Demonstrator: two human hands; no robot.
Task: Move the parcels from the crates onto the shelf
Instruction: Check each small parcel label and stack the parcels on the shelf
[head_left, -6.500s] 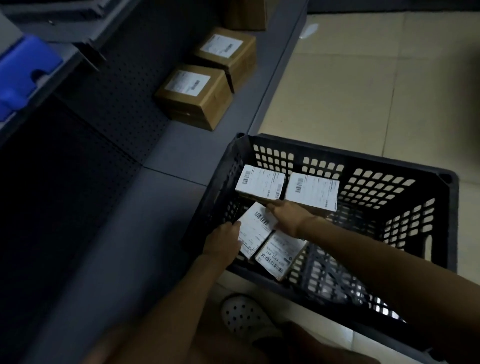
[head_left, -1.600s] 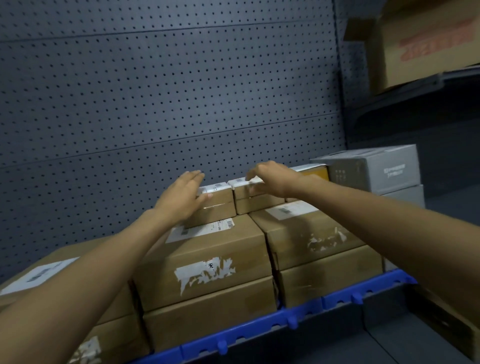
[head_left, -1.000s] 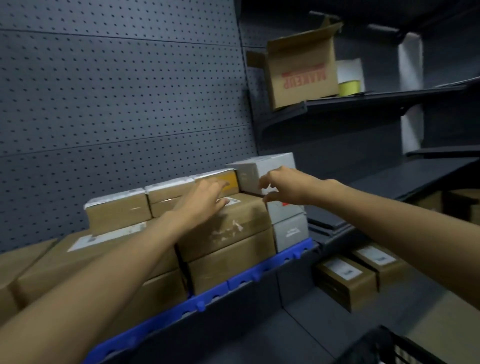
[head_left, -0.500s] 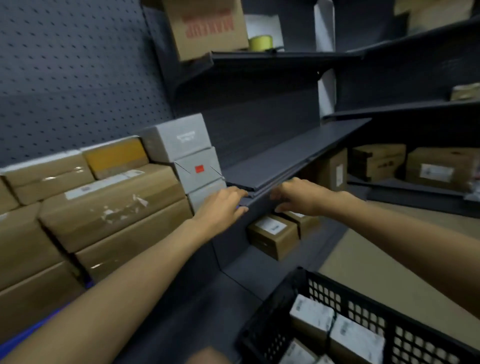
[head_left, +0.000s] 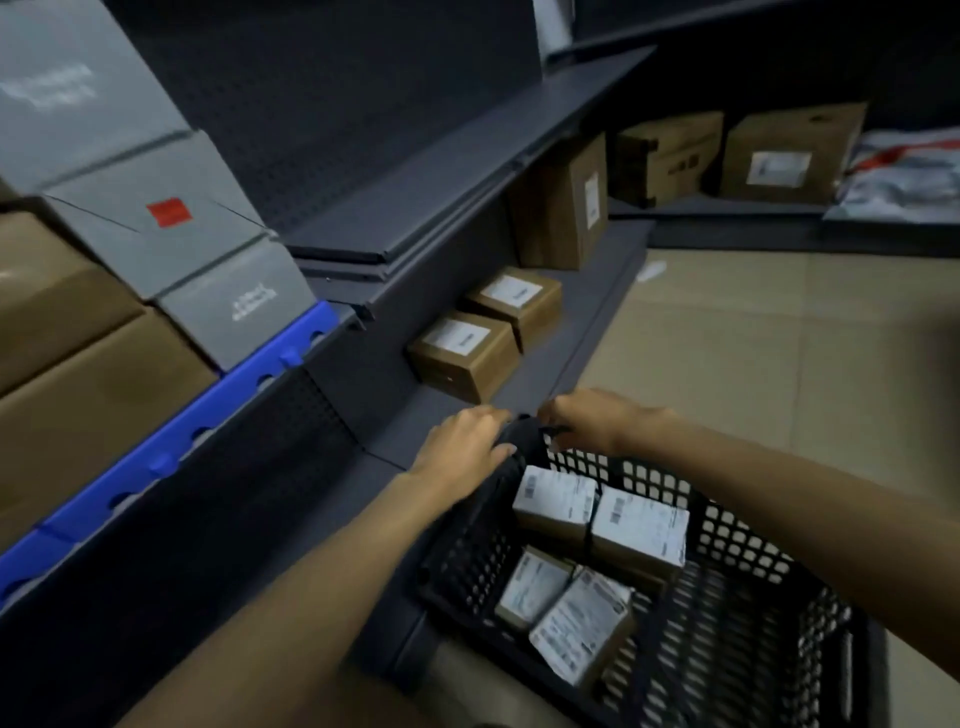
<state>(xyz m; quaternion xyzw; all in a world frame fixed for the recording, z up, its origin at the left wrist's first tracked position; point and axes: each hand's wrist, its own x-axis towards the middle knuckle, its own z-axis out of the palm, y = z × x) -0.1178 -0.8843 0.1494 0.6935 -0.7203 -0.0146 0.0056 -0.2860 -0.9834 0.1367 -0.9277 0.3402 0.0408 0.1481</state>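
A black perforated crate (head_left: 737, 639) stands on the floor at lower right. Inside lie several small brown parcels with white labels, among them one at the back left (head_left: 555, 503) and one at the front (head_left: 579, 631). My left hand (head_left: 465, 446) hovers over the crate's far left corner, fingers apart and holding nothing. My right hand (head_left: 592, 418) is just beside it above the far rim, also holding nothing. The shelf (head_left: 171, 441) with a blue front lip at the left carries stacked brown and grey boxes.
Two labelled brown boxes (head_left: 467, 353) sit on the low dark shelf just beyond the crate, with a taller box (head_left: 563, 202) behind them. More cartons (head_left: 784, 156) stand on a far shelf. Beige tiled floor (head_left: 753, 338) lies to the right.
Both hands left the small parcels on the stacked boxes on the shelf, then dropped down and right to the crate's far rim. The view swung from the shelf down to the crate.
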